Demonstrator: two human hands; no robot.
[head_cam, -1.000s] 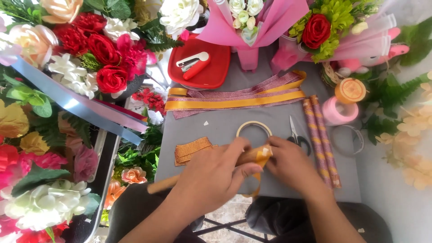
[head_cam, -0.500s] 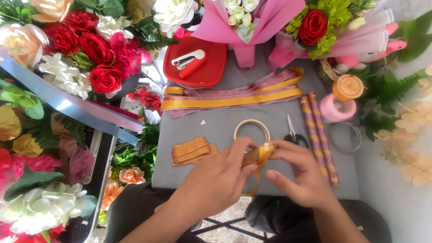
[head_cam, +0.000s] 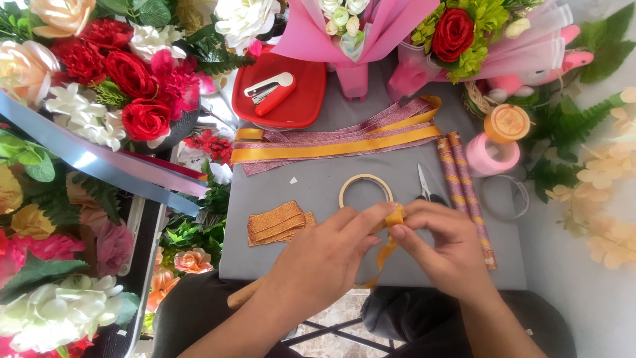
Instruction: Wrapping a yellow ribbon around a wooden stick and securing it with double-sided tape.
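While left hand (head_cam: 324, 258) and right hand (head_cam: 444, 248) both pinch folded orange satin ribbon piece (head_cam: 395, 216); slack pinch likely lets fold spring open.

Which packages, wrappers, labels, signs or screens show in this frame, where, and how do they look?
Pink bouquet wrap: top centre, folded paper cone around small pale flowers.
Sheer pink wrap: top right, around a red rose and green blooms.
Round orange label: on the pink ribbon spool, right of the table.
No signs or screens.
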